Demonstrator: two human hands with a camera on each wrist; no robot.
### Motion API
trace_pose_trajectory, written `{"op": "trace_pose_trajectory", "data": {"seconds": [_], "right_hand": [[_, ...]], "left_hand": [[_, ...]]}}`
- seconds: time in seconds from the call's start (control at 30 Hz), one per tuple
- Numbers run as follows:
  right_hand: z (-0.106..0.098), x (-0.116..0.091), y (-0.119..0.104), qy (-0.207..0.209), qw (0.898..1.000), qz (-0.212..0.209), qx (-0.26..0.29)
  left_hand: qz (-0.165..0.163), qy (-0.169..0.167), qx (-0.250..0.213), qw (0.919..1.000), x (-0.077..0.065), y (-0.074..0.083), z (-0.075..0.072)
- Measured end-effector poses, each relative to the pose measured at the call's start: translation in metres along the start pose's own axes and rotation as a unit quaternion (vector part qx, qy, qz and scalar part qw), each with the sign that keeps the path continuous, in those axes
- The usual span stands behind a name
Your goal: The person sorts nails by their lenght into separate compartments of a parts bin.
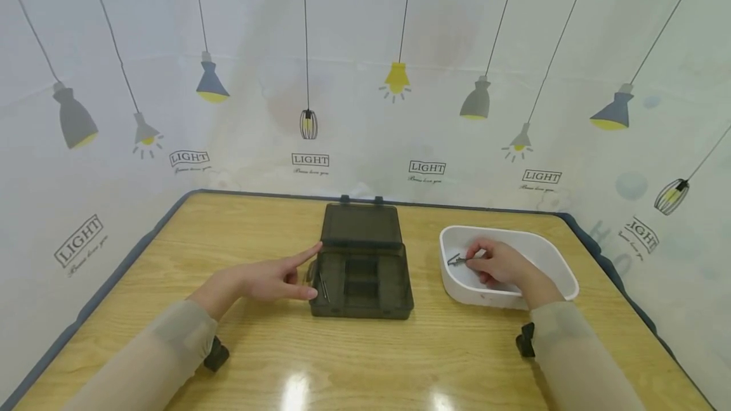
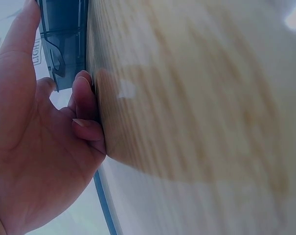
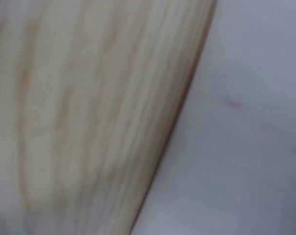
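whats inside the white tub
A few thin dark pieces show in the left part of the white tub, by the right hand. Anything directly beneath that hand is covered.

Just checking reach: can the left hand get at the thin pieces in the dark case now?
Probably yes: the left hand is right at the dark case, its lid is open, and nothing visible covers the thin pieces.

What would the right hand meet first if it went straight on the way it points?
The right hand would probably meet the small dark pieces just in front of it, then the left wall of the white tub. Depth is unclear, so it might pass over the pieces.
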State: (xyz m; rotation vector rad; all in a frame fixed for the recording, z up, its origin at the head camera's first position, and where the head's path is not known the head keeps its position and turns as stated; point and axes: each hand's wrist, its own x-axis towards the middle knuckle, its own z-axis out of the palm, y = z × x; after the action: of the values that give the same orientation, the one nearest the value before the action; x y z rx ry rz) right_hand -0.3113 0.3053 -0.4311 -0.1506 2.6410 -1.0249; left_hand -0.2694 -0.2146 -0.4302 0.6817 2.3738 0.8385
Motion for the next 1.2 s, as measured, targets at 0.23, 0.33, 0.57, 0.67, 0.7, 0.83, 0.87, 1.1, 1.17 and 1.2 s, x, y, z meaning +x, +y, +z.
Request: {"op": "trace_pose_trajectory", "data": {"seconds": [0.23,0.33,0.57,0.67,0.7,0.83,0.87,1.1,1.17,1.2], "right_hand": [[0.0,-0.003,-0.002,0.003,1.0,-0.012,0.003],[-0.002,-0.003,-0.004,0.007,1.0,-0.008,0.002],[-0.012,-0.005,-0.005,0.016,1.0,-0.019,0.008],[-0.015,-0.006,-0.008,0.024,0.999,-0.028,0.012],[-0.016,-0.007,-0.009,0.026,0.999,-0.03,0.015],[-0.016,-0.01,-0.017,0.035,0.998,-0.041,0.023],[-0.016,-0.011,-0.02,0.038,0.998,-0.043,0.026],[-0.006,-0.019,-0.052,0.057,0.993,-0.092,0.052],[-0.001,-0.021,-0.06,0.057,0.991,-0.107,0.06],[0.001,-0.021,-0.063,0.055,0.99,-0.114,0.063]], "left_hand": [[-0.001,0.001,-0.002,1.0,0.0,0.002,0.0],[-0.003,0.0,-0.003,1.0,0.0,0.002,-0.001],[-0.002,0.0,0.003,1.0,0.0,0.003,-0.001],[-0.004,0.0,0.006,1.0,0.0,0.004,-0.001],[-0.004,0.0,0.006,1.0,-0.001,0.005,-0.001],[-0.006,0.0,0.003,1.0,-0.002,0.006,-0.001],[-0.007,0.001,0.002,1.0,-0.003,0.006,-0.001],[0.001,0.0,-0.006,1.0,-0.004,0.009,-0.002],[-0.001,-0.001,-0.006,1.0,-0.004,0.009,-0.002],[-0.001,-0.002,-0.004,1.0,-0.004,0.009,-0.001]]}}
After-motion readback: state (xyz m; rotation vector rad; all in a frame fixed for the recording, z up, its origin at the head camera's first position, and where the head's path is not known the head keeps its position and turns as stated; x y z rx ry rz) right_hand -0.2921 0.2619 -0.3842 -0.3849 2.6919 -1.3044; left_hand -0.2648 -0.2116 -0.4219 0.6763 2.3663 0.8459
